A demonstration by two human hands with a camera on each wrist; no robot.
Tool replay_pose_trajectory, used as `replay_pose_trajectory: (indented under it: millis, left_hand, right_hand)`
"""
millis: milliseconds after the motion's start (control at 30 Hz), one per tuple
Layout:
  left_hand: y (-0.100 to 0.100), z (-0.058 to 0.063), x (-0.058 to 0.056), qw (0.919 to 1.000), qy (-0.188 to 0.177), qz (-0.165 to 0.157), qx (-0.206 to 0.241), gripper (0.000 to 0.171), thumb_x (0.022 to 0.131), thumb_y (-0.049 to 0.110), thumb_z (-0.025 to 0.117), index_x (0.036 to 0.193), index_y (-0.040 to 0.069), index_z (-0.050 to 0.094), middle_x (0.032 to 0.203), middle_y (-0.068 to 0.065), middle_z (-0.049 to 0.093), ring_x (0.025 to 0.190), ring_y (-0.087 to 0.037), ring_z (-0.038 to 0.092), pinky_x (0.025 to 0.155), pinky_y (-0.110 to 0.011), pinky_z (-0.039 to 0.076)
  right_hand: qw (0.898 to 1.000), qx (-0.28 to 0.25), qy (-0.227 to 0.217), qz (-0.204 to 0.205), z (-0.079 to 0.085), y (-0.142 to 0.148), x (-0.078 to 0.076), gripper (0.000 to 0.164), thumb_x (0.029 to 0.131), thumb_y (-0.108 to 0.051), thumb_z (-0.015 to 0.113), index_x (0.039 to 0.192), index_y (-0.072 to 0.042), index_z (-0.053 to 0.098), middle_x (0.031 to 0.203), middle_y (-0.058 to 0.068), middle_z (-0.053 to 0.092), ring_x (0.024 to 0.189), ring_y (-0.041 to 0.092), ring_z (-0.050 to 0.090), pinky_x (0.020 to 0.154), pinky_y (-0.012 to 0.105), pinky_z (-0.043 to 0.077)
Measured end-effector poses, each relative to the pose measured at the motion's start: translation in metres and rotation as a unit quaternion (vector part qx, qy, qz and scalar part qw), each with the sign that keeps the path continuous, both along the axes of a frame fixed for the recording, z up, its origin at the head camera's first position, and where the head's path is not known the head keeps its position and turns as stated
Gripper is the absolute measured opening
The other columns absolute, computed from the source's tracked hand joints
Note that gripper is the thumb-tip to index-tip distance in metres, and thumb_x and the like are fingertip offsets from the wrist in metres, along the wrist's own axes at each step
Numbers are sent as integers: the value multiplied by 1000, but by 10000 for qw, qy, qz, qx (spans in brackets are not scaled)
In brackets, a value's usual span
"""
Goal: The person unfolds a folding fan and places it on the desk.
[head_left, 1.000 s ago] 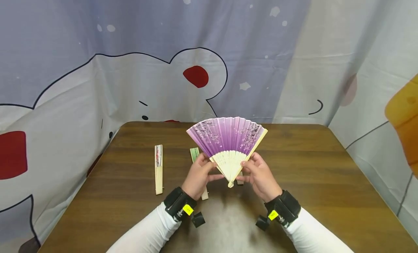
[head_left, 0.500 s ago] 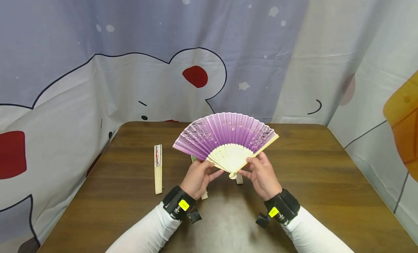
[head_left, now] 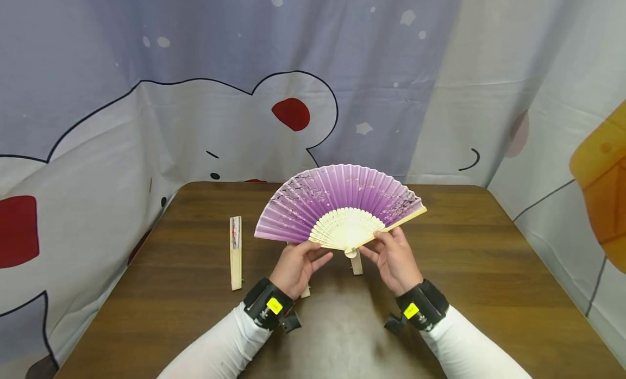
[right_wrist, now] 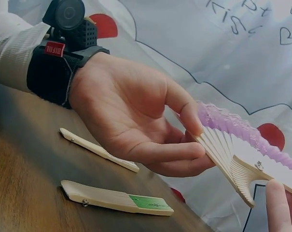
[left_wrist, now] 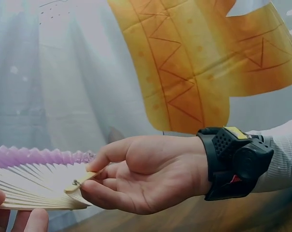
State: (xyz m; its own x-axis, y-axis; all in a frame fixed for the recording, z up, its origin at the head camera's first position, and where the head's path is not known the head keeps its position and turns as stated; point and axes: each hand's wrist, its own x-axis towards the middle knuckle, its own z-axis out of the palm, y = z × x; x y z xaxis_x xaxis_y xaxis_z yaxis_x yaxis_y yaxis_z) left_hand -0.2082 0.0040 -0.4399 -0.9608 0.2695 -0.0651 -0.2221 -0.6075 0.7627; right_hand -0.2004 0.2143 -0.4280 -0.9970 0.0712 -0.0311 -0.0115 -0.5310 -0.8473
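Observation:
A purple folding fan (head_left: 344,197) with blossom print and pale slotted ribs is spread wide above the table, its pivot end toward the person. My left hand (head_left: 295,266) pinches the outer rib on the left between thumb and fingers. On the other side, my right hand (head_left: 395,259) pinches the right guard stick near the pivot. The right wrist view shows the left hand's fingertips at the ribs, and the left wrist view has the right hand's fingers at the pivot end.
A folded fan (head_left: 236,254) with a white and red printed end lies at left on the brown table (head_left: 489,292). A green-printed folded fan (right_wrist: 153,202) lies under the left hand. Another folded fan (head_left: 357,265) pokes out beneath the pivot. A patterned curtain (head_left: 381,85) hangs behind.
The purple fan has spread from a narrow wedge to nearly a half circle, its left edge swinging down leftward and its right edge rightward. Its pivot has risen slightly in view.

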Motion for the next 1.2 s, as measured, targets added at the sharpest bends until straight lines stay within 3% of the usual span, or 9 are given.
replay_pose_trajectory:
  millis: [367, 567, 733, 867, 1067, 1200]
  left_hand:
    - [0, -3, -4, 9999, 20, 36, -106, 39, 97, 0, 49, 136, 1, 48, 130, -13, 59, 110, -29, 64, 92, -44, 54]
    - [-3, -1, -21, 9984, 222, 419, -322, 33, 97, 2, 54, 130, 3, 52, 116, -11, 62, 101, -25, 65, 87, -44, 57]
    - [0, 2, -40, 9870, 575, 915, -1186, 30, 95, 3, 60, 124, 1, 50, 108, -12, 60, 92, -21, 64, 78, -39, 60]
    - [13, 5, -54, 9635, 956, 1118, -2239, 33, 91, 0, 66, 115, 2, 43, 101, -12, 61, 83, -21, 64, 68, -29, 59]
    - [35, 7, -75, 9024, 1742, 1191, -3757, 40, 90, 2, 67, 119, 6, 41, 94, -10, 60, 79, -18, 57, 64, -24, 45]
    - [48, 10, -82, 8618, 2117, 820, -4536, 31, 92, 9, 64, 119, 6, 48, 104, -12, 58, 85, -22, 59, 70, -30, 48]
  right_hand:
    - [9995, -205, 63, -235, -5, 9, -5, 33, 102, 0, 42, 131, -16, 41, 122, 5, 57, 91, 17, 65, 79, 35, 59]
    - [9984, -169, 77, -530, -9, 31, -6, 31, 103, -2, 42, 131, -16, 40, 122, 4, 56, 92, 16, 65, 82, 35, 59]
    - [9971, -116, 11, -755, -10, 57, -5, 34, 105, -4, 43, 137, -16, 39, 125, 4, 54, 93, 16, 65, 83, 33, 58]
    - [9958, -133, 5, -907, -10, 79, -5, 37, 105, -5, 43, 140, -15, 37, 128, 5, 52, 95, 16, 64, 84, 33, 58]
    - [9931, -155, -16, -1161, -9, 104, -9, 36, 105, -4, 43, 139, -13, 37, 127, 6, 50, 96, 18, 63, 86, 34, 57]
    - [9909, -102, -140, -1334, -10, 116, -19, 31, 104, -4, 43, 134, -11, 37, 124, 7, 50, 93, 18, 63, 85, 33, 57]
